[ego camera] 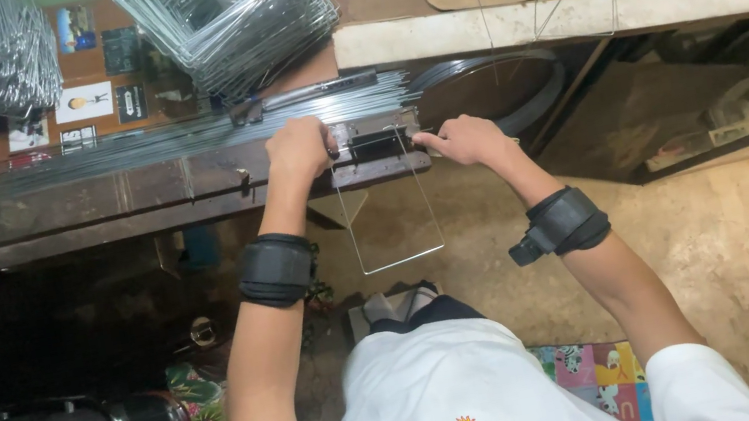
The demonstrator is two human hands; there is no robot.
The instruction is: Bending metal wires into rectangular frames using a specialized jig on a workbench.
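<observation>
We see left hand (299,150) fisted on bending jig (373,140), right hand (464,140) pinching bent wire frame (393,228) top corner; frame hangs below both hands, off bench (119,197) edge.

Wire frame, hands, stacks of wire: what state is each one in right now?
Wire frame: bent into a rectangle, hanging from the bench jig.
Left hand: closed in a grip on the jig.
Right hand: fingers pinching the frame's top corner.
Straight wires: bundled flat on the bench.
Finished frames: stacked.

Left hand (299,152) hides the wire frame's (393,228) corner.
</observation>
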